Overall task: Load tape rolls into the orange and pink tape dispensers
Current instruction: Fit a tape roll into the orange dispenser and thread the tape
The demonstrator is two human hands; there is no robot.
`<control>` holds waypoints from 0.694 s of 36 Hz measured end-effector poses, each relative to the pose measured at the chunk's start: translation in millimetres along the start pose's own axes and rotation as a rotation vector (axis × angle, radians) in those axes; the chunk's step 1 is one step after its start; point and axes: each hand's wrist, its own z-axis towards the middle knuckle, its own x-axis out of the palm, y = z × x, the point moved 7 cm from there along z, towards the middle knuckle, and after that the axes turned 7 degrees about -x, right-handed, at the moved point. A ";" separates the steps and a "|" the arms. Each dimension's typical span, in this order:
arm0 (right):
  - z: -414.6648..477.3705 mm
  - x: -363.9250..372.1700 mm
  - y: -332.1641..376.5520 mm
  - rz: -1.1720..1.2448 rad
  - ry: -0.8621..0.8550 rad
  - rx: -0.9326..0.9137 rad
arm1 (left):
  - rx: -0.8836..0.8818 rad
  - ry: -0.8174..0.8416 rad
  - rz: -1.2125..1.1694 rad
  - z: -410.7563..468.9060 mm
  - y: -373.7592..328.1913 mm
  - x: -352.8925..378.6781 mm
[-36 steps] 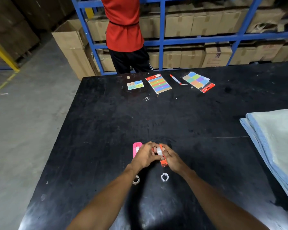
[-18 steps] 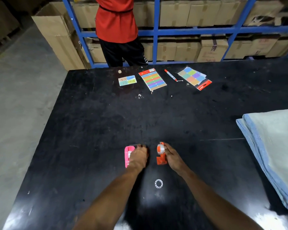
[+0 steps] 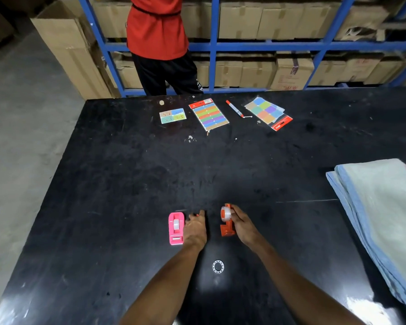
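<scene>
Orange dispenser (image 3: 226, 227) in right hand (image 3: 240, 225), left fingertips unclear

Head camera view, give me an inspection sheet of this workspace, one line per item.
Surface: black table, scuffed.
Job's things: pink dispenser flat, roll inside; orange dispenser with roll; white ring loose.
Clutter: sticker sheets, marker, folded cloth.
Grippers: left hand beside pink dispenser; right hand holds orange dispenser.
Cables: nothing seen.
Surroundings: blue rack of cartons; person in red shirt.
</scene>
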 end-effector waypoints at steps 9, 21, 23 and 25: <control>-14.9 -12.3 11.9 -0.030 -0.036 -0.055 | -0.030 0.328 -1.140 -21.3 -4.5 -26.9; -33.2 14.6 42.5 -0.110 0.028 -0.136 | 0.070 0.385 -1.414 -54.0 11.3 -53.8; -36.2 15.1 46.9 -0.121 0.033 -0.146 | 0.072 0.382 -1.407 -56.6 13.4 -54.2; -37.3 15.3 50.1 -0.132 0.038 -0.162 | 0.074 0.383 -1.404 -58.2 14.5 -54.7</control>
